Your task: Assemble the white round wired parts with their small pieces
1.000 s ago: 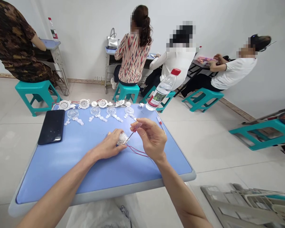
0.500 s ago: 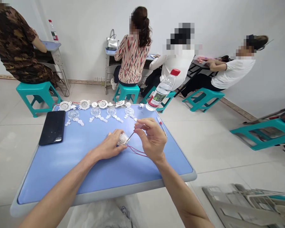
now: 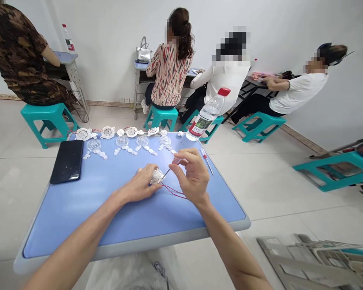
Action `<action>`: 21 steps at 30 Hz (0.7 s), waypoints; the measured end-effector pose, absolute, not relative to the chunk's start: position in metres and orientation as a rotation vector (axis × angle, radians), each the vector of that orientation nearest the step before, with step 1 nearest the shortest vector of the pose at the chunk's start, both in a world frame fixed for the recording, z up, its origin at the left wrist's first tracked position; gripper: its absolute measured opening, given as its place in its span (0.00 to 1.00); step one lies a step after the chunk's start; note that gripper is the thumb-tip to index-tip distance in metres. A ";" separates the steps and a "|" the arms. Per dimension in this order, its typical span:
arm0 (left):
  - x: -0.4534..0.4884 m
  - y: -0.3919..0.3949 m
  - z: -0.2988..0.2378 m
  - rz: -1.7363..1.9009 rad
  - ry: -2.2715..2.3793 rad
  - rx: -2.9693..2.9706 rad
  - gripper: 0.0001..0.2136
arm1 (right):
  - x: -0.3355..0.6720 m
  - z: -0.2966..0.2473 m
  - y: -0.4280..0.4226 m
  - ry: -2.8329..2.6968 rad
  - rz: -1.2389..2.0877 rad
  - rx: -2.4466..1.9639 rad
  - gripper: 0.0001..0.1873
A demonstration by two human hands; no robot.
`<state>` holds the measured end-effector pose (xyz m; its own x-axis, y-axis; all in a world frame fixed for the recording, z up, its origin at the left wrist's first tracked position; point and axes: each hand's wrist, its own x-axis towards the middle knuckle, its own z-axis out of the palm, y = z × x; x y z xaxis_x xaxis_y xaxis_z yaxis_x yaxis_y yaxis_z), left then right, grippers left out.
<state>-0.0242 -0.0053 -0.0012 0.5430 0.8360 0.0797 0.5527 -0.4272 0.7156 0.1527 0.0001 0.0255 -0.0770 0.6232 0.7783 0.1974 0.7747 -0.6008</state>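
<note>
My left hand point(image 3: 143, 183) is closed around a small round white plastic part point(image 3: 156, 176), holding it down on the blue table point(image 3: 121, 221). Between the thumb and fingers of my right hand point(image 3: 192, 173) is a small screwdriver point(image 3: 168, 171) with a pinkish clear handle. Its thin shaft slants down to the left, and the tip meets the right edge of the round part. Red wires point(image 3: 173, 191) run from that part to the right, passing under my right hand.
Along the far edge lie white round housings point(image 3: 108, 132), clear discs point(image 3: 122, 141) and small white pieces point(image 3: 125, 151). A black phone point(image 3: 67, 162) lies left; a water bottle point(image 3: 204, 117) stands far right, near another screwdriver point(image 3: 207, 161). Several people sit on teal stools point(image 3: 50, 117) beyond.
My right fingers have shifted slightly on the screwdriver handle. Its tip stays at the round part, and my left hand holds the same place.
</note>
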 end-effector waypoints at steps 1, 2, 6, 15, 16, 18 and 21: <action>-0.024 -0.005 -0.001 0.565 1.118 2.141 0.19 | 0.153 0.025 0.000 -1.633 0.404 -0.657 0.16; -0.024 -0.006 0.000 0.559 1.119 2.141 0.19 | 0.152 0.026 0.000 -1.623 0.419 -0.650 0.16; -0.023 -0.006 0.002 0.539 1.121 2.130 0.17 | 0.153 0.026 -0.002 -1.601 0.502 -0.642 0.17; -0.024 -0.006 0.001 0.547 1.123 2.134 0.18 | 0.153 0.026 -0.001 -1.649 0.485 -0.612 0.20; -0.024 -0.006 0.001 0.547 1.122 2.135 0.18 | 0.153 0.025 -0.001 -1.652 0.471 -0.618 0.19; -0.024 -0.005 0.000 0.550 1.122 2.134 0.19 | 0.153 0.025 0.000 -1.648 0.446 -0.635 0.18; -0.024 -0.005 -0.001 0.561 1.119 2.130 0.19 | 0.153 0.023 0.002 -1.630 0.431 -0.669 0.16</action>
